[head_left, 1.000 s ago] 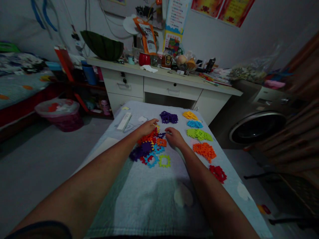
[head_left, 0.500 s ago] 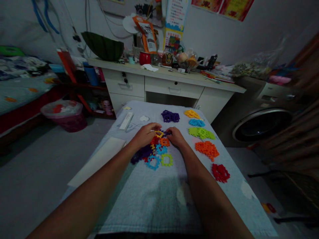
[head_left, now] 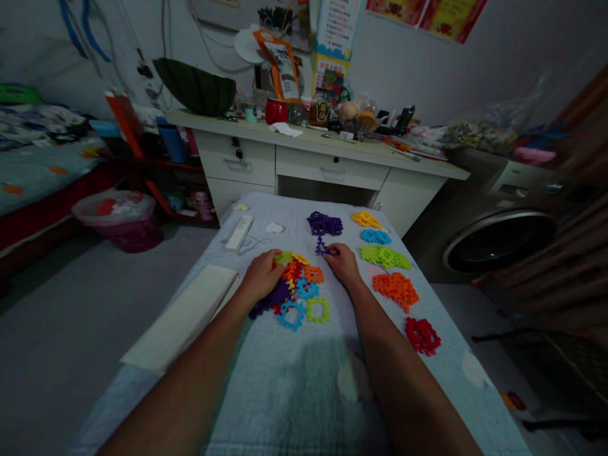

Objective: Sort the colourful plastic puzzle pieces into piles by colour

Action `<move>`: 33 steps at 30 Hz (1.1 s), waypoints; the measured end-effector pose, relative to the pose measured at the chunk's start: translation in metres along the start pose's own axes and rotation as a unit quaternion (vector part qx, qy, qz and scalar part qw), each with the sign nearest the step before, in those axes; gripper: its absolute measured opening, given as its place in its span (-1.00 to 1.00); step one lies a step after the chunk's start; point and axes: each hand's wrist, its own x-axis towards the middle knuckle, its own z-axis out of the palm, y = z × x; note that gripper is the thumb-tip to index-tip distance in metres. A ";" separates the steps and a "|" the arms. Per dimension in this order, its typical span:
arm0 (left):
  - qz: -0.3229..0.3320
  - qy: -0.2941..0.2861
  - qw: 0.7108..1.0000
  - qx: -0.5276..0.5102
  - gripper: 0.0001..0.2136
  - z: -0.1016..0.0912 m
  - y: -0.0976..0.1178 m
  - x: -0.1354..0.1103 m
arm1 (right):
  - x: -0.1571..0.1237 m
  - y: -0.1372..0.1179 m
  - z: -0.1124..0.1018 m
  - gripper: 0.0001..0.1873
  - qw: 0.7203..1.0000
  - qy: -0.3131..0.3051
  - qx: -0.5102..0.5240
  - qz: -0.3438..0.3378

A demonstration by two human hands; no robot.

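Note:
My right hand (head_left: 344,261) pinches a purple toothed plastic building piece (head_left: 321,245) at its fingertips, just below a pile of purple pieces (head_left: 324,223). My left hand (head_left: 261,275) rests at the left side of a mixed heap, fingers curled against a lime-green piece (head_left: 284,257); its fingertips are partly hidden. In the heap lie an orange piece (head_left: 313,274), blue pieces (head_left: 292,315) and dark purple ones (head_left: 272,297). A lime-green square frame (head_left: 318,310) lies at the heap's lower right.
Sorted piles line the table's right side: yellow (head_left: 365,220), blue (head_left: 375,236), green (head_left: 384,256), orange (head_left: 396,289) and red (head_left: 422,335). A white box (head_left: 239,234) and a pale flat sheet (head_left: 183,316) lie at left. Beyond stands a white desk (head_left: 247,157).
My hands have moved apart. The right one has drawn a purple piece away from the heap, toward the purple pile; the left one has shifted left and down, uncovering the lime-green piece.

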 end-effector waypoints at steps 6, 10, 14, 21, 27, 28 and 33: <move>0.058 -0.033 0.994 -0.083 -0.62 -0.003 0.001 0.000 | 0.001 0.002 0.004 -0.80 1.000 0.018 0.011 0.014; 0.087 0.003 0.995 -0.053 -0.63 -0.007 -0.001 0.002 | 0.010 0.005 0.005 -0.80 0.997 0.049 0.027 0.051; 0.123 0.053 0.989 0.056 -0.63 -0.010 -0.002 0.003 | 0.030 0.005 0.006 -0.80 0.996 0.067 0.016 0.061; 0.087 0.079 0.981 0.155 -0.62 -0.011 -0.010 0.002 | 0.067 0.005 0.024 -0.77 0.992 0.100 -0.004 0.080; 0.015 0.043 0.991 0.129 -0.64 -0.010 -0.014 -0.001 | 0.074 0.009 0.034 -0.74 0.987 0.123 -0.042 0.100; 0.007 0.043 0.993 0.114 -0.65 -0.009 -0.014 -0.001 | 0.073 0.009 0.034 -0.73 0.986 0.123 -0.042 0.100; 0.002 0.062 0.997 0.042 -0.67 -0.004 -0.012 0.000 | 0.067 0.008 0.023 -0.69 0.989 0.093 -0.019 0.111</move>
